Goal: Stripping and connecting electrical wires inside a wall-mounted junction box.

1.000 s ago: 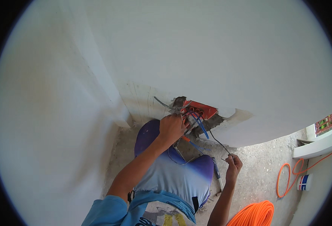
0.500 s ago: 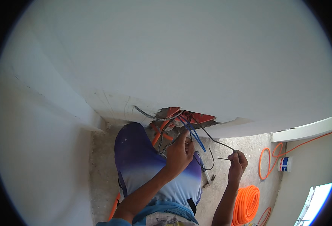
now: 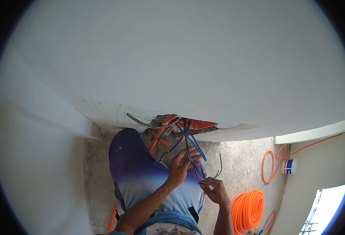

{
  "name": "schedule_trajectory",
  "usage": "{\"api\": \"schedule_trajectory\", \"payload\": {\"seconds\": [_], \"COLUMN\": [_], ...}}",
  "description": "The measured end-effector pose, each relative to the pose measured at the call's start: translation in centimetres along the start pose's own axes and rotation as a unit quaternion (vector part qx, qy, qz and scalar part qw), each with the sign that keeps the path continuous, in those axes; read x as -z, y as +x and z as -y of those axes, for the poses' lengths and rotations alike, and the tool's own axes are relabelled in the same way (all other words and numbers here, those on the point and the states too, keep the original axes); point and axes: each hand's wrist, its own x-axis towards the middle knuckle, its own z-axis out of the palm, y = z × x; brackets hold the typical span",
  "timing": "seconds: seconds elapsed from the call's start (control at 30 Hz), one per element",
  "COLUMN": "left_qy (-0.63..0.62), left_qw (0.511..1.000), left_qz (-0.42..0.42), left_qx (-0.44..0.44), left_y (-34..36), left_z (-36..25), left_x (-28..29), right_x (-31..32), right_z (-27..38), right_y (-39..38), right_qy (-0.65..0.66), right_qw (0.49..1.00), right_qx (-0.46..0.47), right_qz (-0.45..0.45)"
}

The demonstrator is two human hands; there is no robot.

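Bare white wall (image 3: 180, 58) with a broken hole low down showing a red box (image 3: 196, 123), rough concrete floor (image 3: 239, 164) below, orange conduit coil (image 3: 247, 209) off to the right of the hands. The wires (image 3: 188, 145), dark grey and blue, run out of the box and down, long axis roughly vertical, above both hands. Left hand (image 3: 182, 164) is nearer the box with fingers curled round the bundle mid-length; right hand (image 3: 215, 190), lower and just right, pinches the bent free ends.

Two hands (image 3: 182, 164), one orange conduit coil (image 3: 247, 209), one wall box (image 3: 180, 124), one small can (image 3: 288, 167)
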Motion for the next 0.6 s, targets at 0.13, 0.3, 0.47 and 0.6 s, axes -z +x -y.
{"api": "schedule_trajectory", "payload": {"seconds": [0.13,0.3,0.47,0.6], "left_qy": [-0.053,0.250,0.280,0.348], "left_qw": [0.990,0.953,0.953,0.933], "left_qz": [-0.121,-0.143,-0.108,-0.084], "left_qx": [-0.051,-0.092,-0.051,-0.043], "left_y": [-2.0,-2.8,-2.3,-2.4], "left_z": [-0.8,-0.9,-2.7,-4.9], "left_x": [-1.4,1.5,0.7,0.3], "right_x": [-4.1,-6.6,-5.7,-4.1], "right_z": [-1.5,1.8,2.1,2.4], "right_y": [-0.3,-1.0,-1.8,0.5], "right_qy": [-0.004,-0.076,-0.090,-0.162], "right_qw": [1.000,0.976,0.913,0.931], "right_qx": [0.008,0.081,0.135,0.186], "right_qz": [-0.021,-0.188,-0.375,-0.270]}}
